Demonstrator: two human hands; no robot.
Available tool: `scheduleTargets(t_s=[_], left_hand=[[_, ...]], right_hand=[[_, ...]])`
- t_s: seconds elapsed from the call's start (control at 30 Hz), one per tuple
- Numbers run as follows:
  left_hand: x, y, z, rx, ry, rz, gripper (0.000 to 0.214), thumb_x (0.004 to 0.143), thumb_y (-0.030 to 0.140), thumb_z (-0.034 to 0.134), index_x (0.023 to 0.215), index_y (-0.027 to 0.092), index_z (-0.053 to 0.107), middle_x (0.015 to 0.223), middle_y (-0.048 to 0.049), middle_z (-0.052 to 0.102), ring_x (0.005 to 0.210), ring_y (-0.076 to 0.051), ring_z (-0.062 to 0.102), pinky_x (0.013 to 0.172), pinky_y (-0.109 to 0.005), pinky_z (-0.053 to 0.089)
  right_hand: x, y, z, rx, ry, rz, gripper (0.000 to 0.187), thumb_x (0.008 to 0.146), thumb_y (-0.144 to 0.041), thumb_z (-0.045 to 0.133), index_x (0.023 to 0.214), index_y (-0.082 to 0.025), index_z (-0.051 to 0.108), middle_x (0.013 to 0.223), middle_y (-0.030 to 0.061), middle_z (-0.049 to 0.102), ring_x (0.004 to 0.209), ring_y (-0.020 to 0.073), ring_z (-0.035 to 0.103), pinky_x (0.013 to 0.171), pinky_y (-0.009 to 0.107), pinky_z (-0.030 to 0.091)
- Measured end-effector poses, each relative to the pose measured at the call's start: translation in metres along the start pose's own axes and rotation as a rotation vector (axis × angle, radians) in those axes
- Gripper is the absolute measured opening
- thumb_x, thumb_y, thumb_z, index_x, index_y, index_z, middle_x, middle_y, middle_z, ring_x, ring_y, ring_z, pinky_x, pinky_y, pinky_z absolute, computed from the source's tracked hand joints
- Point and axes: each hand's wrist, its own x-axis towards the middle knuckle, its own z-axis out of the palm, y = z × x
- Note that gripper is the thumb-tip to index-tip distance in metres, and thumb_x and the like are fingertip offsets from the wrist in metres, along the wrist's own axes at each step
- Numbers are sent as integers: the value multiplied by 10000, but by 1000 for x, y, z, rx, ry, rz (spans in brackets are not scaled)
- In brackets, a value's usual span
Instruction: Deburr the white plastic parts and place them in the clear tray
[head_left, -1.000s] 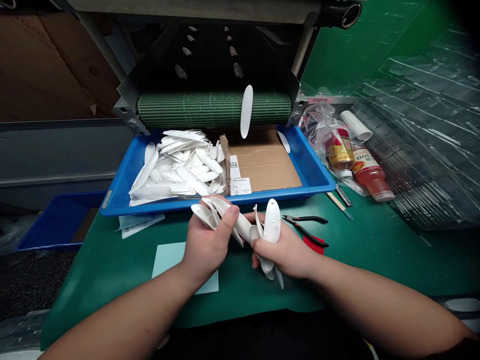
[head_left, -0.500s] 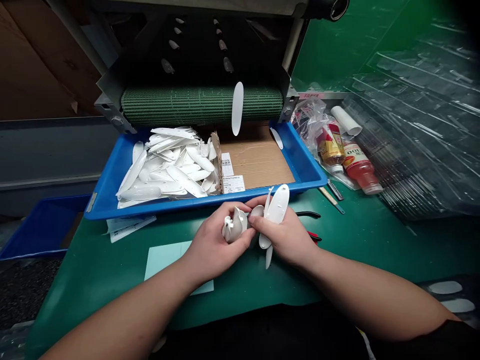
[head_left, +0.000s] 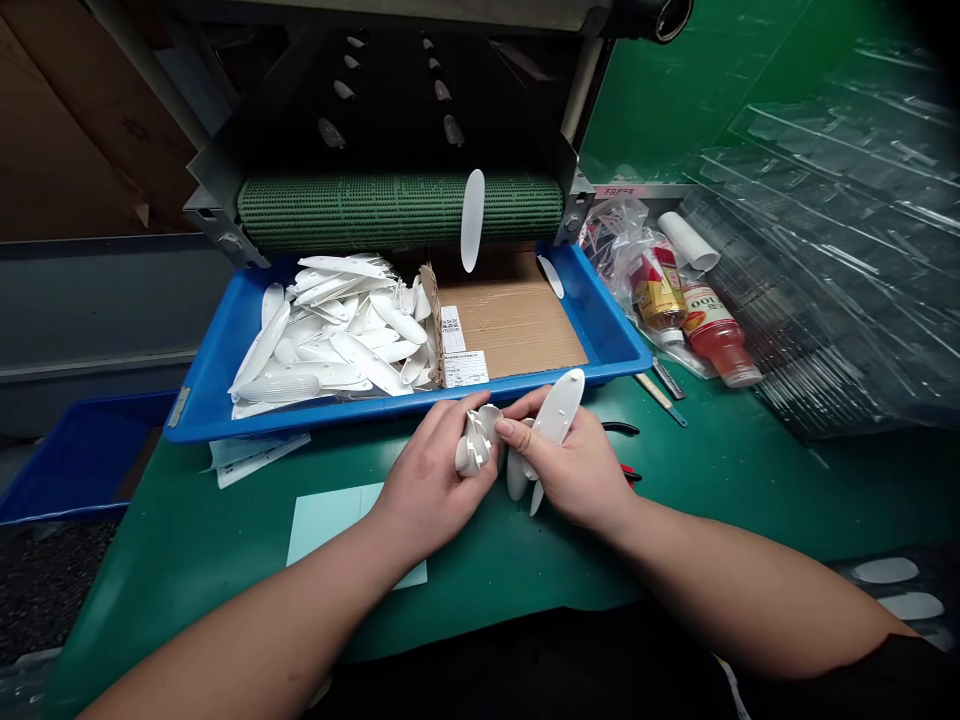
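My left hand [head_left: 431, 480] is closed around several small curved white plastic parts [head_left: 474, 447], clustered between thumb and fingers. My right hand [head_left: 581, 465] grips long oval white plastic pieces [head_left: 561, 408]; one points up past the thumb and others stick out below the palm. Right thumb and forefinger meet the small parts at the left fingertips, so the two hands touch or nearly touch. Both hands are above the green tabletop [head_left: 480, 600], in front of a blue tray [head_left: 360, 405]. A heap of white plastic pieces [head_left: 330, 335] fills the tray's left side.
Behind the tray runs a green conveyor belt [head_left: 337, 212] with a white oval piece [head_left: 472, 220] at its end. Cardboard [head_left: 517, 320] lines the tray's right side. Bottles [head_left: 720, 335], a cutter [head_left: 667, 378] and stacked clear trays [head_left: 840, 270] are at right; light-blue paper [head_left: 322, 520] lies left.
The right thumb and fingers have shifted left against the small parts in the left hand, where one more now sits. The long pieces in my right hand have tilted slightly.
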Motion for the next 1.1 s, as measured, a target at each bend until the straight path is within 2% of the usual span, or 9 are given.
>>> scheduleTargets(t_s=[0.2,0.3,0.47,0.57,0.67,0.8,0.9,1.0,1.1], left_hand=[[-2,4,0,-62,-118,-172,599,1020,429,551,1565,234,397,1377,-87,673,1204,-289,670,1052,-437,520],[-2,5,0,-106,-153,-224,709,983,449,630,1604,277,335,1346,-64,692,1182,-282,684,1022,-413,541],[1,8,-3,-202,-146,-300,674,942,432,694,1550,325,423,1335,-13,698,1155,-245,689,994,-368,551],[3,7,-4,-320,-140,-362,667,938,407,696,1547,318,440,1310,-20,707,1154,-243,690,1008,-374,551],[4,5,-4,-403,-155,-393,732,930,386,712,1585,308,394,1238,-36,723,1074,-244,715,977,-386,570],[4,4,-4,-513,-234,-376,767,949,417,693,1610,270,333,1328,-81,690,1110,-259,709,998,-420,572],[3,6,-3,-448,-270,-315,652,959,409,674,1542,260,423,1392,-89,663,1229,-279,663,1066,-441,534],[1,10,-1,-291,-238,-196,556,958,344,657,1479,269,480,1377,-65,669,1176,-256,676,1021,-396,539],[-2,12,2,-172,-166,-133,573,948,281,640,1493,260,465,1358,-54,677,1128,-232,685,968,-347,542]], right_hand=[[-2,5,6,44,34,-7,204,832,-367,825,872,-188,735,852,39,746,768,182,685,708,298,558],[-5,6,9,37,42,-24,193,849,-364,803,871,-191,720,839,30,739,745,167,675,687,282,552],[-4,5,7,46,1,12,209,854,-367,808,892,-187,709,795,19,721,709,152,656,653,265,551],[1,4,3,190,-26,67,261,851,-384,837,933,-180,697,836,34,748,744,173,714,719,304,614],[8,3,0,347,23,78,309,834,-383,869,950,-177,671,961,68,783,867,218,772,843,375,655],[12,1,-2,411,67,52,334,823,-365,884,985,-187,652,1060,73,785,871,216,780,801,377,679],[9,0,-1,394,56,25,275,865,-351,844,994,-189,664,1122,78,775,854,200,776,771,362,681],[6,0,1,328,99,-18,217,891,-326,816,971,-182,674,1108,85,779,874,189,775,820,342,666],[5,-1,4,320,137,-42,221,887,-320,817,953,-188,653,1129,90,777,876,198,777,828,368,666]])
